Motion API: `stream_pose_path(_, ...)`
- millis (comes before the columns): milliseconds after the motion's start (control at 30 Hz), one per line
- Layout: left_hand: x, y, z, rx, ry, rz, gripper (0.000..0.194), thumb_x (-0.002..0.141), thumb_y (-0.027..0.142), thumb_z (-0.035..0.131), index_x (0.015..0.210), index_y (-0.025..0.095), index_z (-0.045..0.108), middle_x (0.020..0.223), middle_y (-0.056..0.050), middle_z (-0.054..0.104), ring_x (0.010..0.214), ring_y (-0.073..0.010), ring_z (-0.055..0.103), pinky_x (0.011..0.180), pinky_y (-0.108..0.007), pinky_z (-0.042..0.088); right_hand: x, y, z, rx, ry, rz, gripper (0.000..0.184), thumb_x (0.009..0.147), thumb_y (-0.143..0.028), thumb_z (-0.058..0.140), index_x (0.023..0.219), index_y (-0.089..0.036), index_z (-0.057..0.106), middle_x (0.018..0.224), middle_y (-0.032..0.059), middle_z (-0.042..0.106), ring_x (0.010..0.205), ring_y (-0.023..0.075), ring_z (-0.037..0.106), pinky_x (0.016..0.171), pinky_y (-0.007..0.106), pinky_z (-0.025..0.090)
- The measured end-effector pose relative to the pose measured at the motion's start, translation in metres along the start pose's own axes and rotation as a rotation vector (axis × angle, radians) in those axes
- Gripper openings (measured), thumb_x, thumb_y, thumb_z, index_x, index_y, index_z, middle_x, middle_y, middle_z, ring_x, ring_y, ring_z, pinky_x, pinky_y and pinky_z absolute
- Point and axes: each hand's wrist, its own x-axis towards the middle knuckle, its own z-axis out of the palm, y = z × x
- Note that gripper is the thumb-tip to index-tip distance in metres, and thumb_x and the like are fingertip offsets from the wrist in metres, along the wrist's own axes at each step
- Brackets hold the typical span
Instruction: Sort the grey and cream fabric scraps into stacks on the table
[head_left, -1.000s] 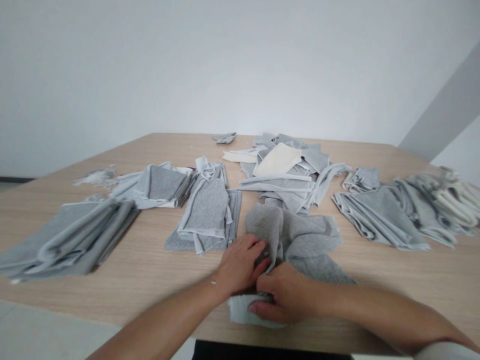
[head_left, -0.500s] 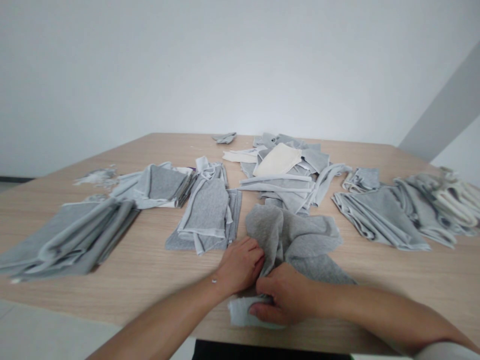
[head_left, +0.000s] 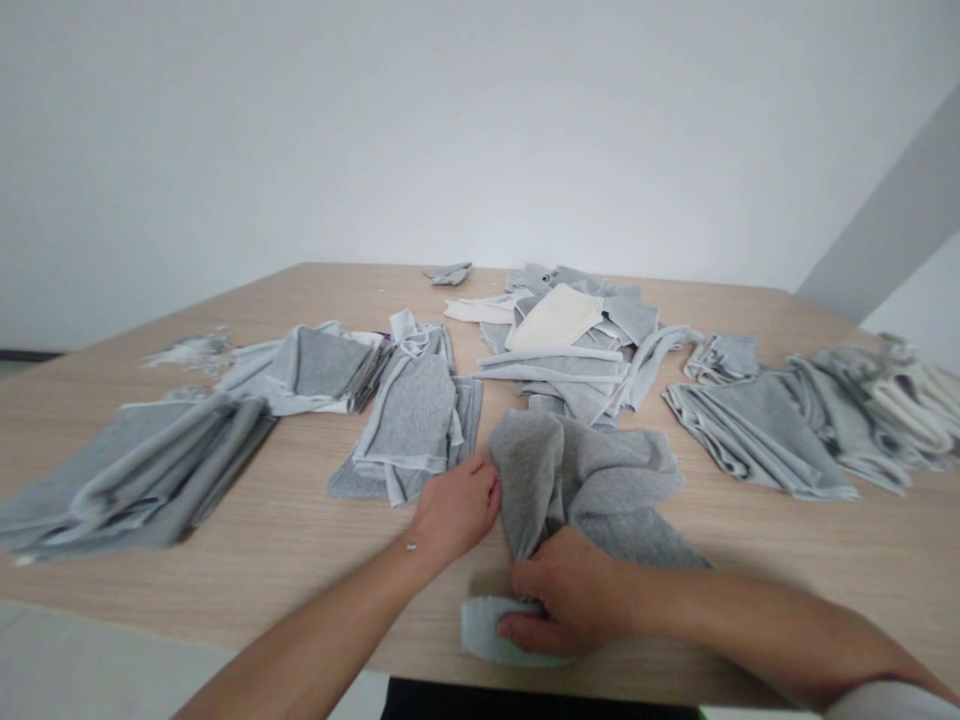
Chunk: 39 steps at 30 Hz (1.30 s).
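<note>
A crumpled piece of grey fabric (head_left: pixel 592 470) lies near the front edge of the table, with a pale end (head_left: pixel 499 640) by that edge. My right hand (head_left: pixel 574 590) is closed on its lower left part, thumb and fingers pinching the cloth. Just left of the same piece, my left hand (head_left: pixel 456 508) rests low with curled fingers, the knuckles close to the fabric's left border. What those fingers hold, if anything, is hidden.
Behind my left hand lies a stack of grey pieces (head_left: pixel 412 410). Folded grey cloths (head_left: pixel 157 480) are at the left, beside another pile (head_left: pixel 322 365) and white lint (head_left: pixel 191 352). Mixed scraps (head_left: pixel 562 320) lie at the back, more folded fabric (head_left: pixel 765 430) at the right.
My left hand has moved left and slightly away from my right hand, along the fabric's left side. My right hand keeps its grip in nearly the same place.
</note>
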Motion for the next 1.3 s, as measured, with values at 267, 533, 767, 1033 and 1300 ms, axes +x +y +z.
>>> stream_pose_path(267,0.001,-0.001,0.0,0.115,-0.002,-0.152,0.027,0.093,0.013,0.034,0.096,0.013,0.061,0.09,-0.012,0.064,0.069,-0.0259,0.067,0.049,-0.03,0.041,0.001,-0.002,-0.005,0.003,-0.042,0.0,0.046,0.087,-0.055,0.044,0.082,-0.018,0.07,0.064,0.0044,0.068,0.059,0.0186,0.063,0.053,0.028,0.037)
stream_pose_path(533,-0.003,-0.001,-0.002,0.152,0.046,-0.175,0.028,0.094,0.015,0.034,0.089,0.014,0.061,0.074,-0.011,0.065,0.072,-0.028,0.068,0.058,-0.032,0.044,0.0,-0.001,-0.003,0.005,-0.023,-0.011,0.047,0.087,-0.057,0.044,0.085,-0.018,0.071,0.066,0.005,0.069,0.061,0.0195,0.063,0.055,0.028,0.039)
stream_pose_path(767,-0.005,0.001,-0.005,0.151,0.082,-0.179,0.03,0.095,0.016,0.033,0.087,0.014,0.062,0.072,-0.012,0.066,0.072,-0.0275,0.067,0.061,-0.033,0.043,0.001,-0.004,-0.007,0.001,-0.057,0.018,0.046,0.086,-0.056,0.046,0.084,-0.018,0.071,0.069,0.0069,0.07,0.062,0.0198,0.063,0.055,0.029,0.04)
stream_pose_path(1033,-0.004,0.004,-0.006,0.113,0.091,-0.199,0.031,0.097,0.022,0.034,0.092,0.015,0.063,0.072,-0.01,0.068,0.071,-0.0234,0.068,0.061,-0.029,0.04,0.001,-0.002,-0.004,0.019,-0.08,0.009,0.05,0.087,-0.059,0.043,0.088,-0.018,0.071,0.071,0.0074,0.07,0.065,0.0213,0.064,0.059,0.03,0.044)
stream_pose_path(1300,-0.006,0.01,-0.007,0.063,0.098,-0.172,0.033,0.098,0.034,0.036,0.089,0.018,0.063,0.071,-0.007,0.07,0.068,-0.0231,0.068,0.057,-0.029,0.038,0.0,0.0,-0.004,0.055,-0.057,-0.008,0.048,0.086,-0.058,0.044,0.087,-0.018,0.069,0.072,0.0065,0.071,0.068,0.0218,0.066,0.061,0.03,0.043)
